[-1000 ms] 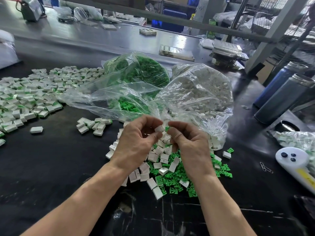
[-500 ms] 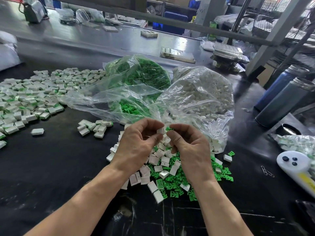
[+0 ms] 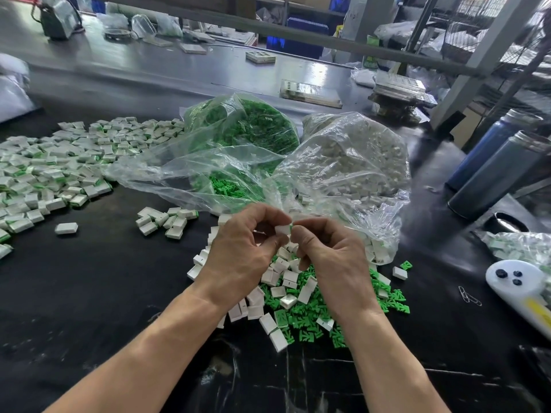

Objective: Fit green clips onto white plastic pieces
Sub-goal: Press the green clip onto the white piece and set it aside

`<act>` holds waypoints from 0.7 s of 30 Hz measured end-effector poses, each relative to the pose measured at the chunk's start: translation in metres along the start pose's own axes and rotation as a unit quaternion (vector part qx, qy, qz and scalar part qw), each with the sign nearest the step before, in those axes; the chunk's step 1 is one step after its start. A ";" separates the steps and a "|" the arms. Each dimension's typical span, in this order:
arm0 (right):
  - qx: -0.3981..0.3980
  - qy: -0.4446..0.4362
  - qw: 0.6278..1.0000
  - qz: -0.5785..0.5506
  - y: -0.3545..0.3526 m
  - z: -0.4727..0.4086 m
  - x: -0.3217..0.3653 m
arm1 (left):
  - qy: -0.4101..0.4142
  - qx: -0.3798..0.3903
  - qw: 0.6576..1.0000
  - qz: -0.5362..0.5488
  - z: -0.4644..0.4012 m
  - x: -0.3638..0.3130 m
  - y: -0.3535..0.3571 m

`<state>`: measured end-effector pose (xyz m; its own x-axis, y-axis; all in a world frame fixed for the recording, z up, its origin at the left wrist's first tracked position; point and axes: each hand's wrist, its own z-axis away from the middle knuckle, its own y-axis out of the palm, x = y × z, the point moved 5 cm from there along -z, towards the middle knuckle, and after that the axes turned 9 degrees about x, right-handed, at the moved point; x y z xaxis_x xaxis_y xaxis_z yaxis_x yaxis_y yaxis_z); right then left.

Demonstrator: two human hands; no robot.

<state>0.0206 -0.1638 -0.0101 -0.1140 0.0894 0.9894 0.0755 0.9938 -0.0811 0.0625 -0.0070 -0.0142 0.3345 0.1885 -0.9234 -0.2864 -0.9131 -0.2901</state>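
Small white rectangular plastic piece [image 3: 282,229] held above the middle of the black worktop [image 3: 89,293], pinched between thumb and fingertips of the left hand [image 3: 243,254]. Its orientation and long axis cannot be told, since most of it is hidden by the fingers; a sliver of green shows at its right edge, against the right fingertips. Right hand [image 3: 331,260] meets it from the right, fingers curled and pinching at that same edge; the two hands are together, fingertips touching around the piece.

Directly beneath the hands: loose heap of white pieces [image 3: 283,278] mixed with small green plastic clips [image 3: 310,320]. Behind the hands, two clear plastic bags, one of green clips [image 3: 253,129], one of white pieces [image 3: 351,162]. Toward the left edge, a broad spread of assembled white-and-green pieces [image 3: 53,171].
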 end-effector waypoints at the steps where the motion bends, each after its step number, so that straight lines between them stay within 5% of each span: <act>1: 0.010 0.004 1.000 0.004 0.001 0.000 0.000 | -0.001 0.000 1.000 -0.003 0.000 0.000 0.000; 21: 0.031 0.035 0.998 -0.044 -0.002 -0.002 -0.007 | -0.024 0.023 0.992 0.123 -0.002 -0.002 -0.005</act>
<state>0.0232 -0.1663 -0.0162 -0.0470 -0.0004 0.9989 0.0060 1.0000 0.0007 0.0647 -0.0039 -0.0101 0.2074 -0.0198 -0.9781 -0.3951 -0.9163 -0.0652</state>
